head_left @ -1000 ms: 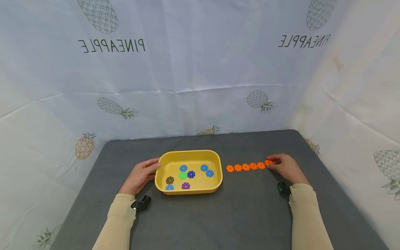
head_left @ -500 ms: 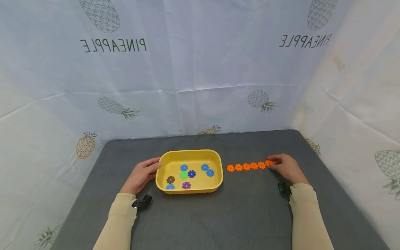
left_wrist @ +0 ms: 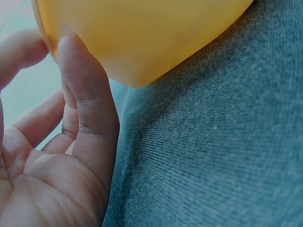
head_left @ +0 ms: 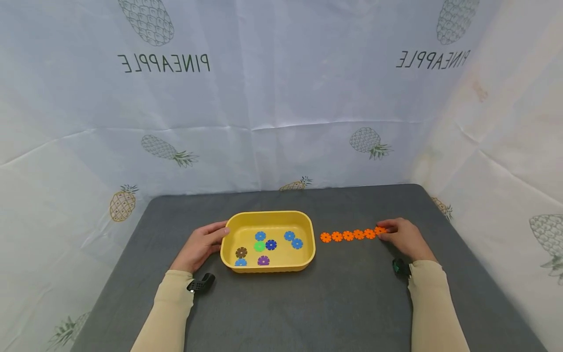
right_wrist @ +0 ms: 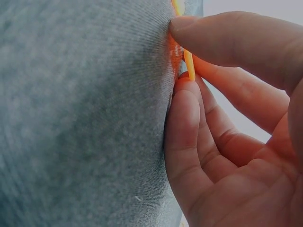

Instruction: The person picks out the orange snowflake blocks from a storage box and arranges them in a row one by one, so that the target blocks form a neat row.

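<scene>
My left hand (head_left: 200, 245) grips the left end of a yellow plastic tray (head_left: 268, 269), thumb on one side of its wall and fingers on the other; the left wrist view shows this wall (left_wrist: 142, 52) close up. At the tray's right, several orange notched flower discs (head_left: 348, 235) form a slightly rising row on the table. At the row's right end my right hand (head_left: 406, 238) pinches the last orange disc (head_left: 380, 230). The right wrist view catches this disc (right_wrist: 190, 64) edge-on, partly hidden by the thumb and fingers. Whether the discs interlock cannot be told.
Inside the tray lie several loose discs: light blue ones (head_left: 260, 236), a green one (head_left: 259, 246), a dark blue one (head_left: 270, 245), a brown one (head_left: 241, 253) and a purple one (head_left: 263, 260). A pineapple-print cloth (head_left: 264, 161) stands behind the grey table (head_left: 299, 313).
Both hands keep their holds on the tray and the end disc. The whole scene shifts slightly rightward in the view; the row of discs looks the same.
</scene>
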A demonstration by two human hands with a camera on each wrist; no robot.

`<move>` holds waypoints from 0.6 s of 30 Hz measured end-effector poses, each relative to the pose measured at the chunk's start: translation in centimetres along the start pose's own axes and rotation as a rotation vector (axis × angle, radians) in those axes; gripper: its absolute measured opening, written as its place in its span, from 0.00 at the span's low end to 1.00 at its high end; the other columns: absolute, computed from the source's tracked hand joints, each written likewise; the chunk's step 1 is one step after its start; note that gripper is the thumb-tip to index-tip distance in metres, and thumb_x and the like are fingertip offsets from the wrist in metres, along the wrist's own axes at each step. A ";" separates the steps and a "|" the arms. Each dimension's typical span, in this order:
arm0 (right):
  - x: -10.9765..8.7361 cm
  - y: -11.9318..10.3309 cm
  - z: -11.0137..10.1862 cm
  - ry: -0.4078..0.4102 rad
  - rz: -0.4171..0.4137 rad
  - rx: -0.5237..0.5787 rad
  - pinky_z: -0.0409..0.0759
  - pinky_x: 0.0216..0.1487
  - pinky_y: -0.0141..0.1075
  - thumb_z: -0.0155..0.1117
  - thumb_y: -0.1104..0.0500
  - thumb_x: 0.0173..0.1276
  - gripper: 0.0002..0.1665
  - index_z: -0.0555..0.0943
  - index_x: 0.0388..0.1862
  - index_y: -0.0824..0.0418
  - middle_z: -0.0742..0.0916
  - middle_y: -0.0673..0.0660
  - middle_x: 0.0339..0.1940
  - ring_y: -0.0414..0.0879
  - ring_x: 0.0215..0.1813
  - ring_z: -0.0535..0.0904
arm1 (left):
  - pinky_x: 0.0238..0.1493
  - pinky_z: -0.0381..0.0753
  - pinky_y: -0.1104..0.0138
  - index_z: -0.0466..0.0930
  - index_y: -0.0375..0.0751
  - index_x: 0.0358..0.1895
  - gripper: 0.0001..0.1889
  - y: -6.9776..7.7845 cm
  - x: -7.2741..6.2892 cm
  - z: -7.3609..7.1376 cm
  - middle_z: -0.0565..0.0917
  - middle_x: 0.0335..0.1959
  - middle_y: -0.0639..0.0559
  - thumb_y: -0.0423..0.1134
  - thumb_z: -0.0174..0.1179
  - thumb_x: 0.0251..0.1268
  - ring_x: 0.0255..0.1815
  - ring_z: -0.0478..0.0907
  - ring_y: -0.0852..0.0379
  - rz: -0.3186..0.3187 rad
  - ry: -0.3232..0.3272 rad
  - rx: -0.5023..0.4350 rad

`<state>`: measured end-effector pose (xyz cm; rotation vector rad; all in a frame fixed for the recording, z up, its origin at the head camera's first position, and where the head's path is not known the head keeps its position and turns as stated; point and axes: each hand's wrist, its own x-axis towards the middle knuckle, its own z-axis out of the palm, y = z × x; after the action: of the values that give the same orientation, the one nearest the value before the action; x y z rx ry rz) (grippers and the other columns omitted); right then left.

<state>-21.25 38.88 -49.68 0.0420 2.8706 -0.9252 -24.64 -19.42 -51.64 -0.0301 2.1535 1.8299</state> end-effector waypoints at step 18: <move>0.2 0.2 0.1 0.002 -0.009 0.007 0.84 0.59 0.62 0.70 0.58 0.78 0.25 0.83 0.70 0.64 0.80 0.75 0.67 0.68 0.62 0.80 | 0.57 0.90 0.63 0.73 0.43 0.80 0.36 -0.1 0.0 0.0 0.78 0.76 0.39 0.56 0.68 0.76 0.61 0.85 0.50 -0.004 0.000 -0.002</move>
<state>-21.44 39.04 -49.89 0.0307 2.8719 -0.9380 -24.59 -19.49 -51.73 -0.0343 2.1504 1.8295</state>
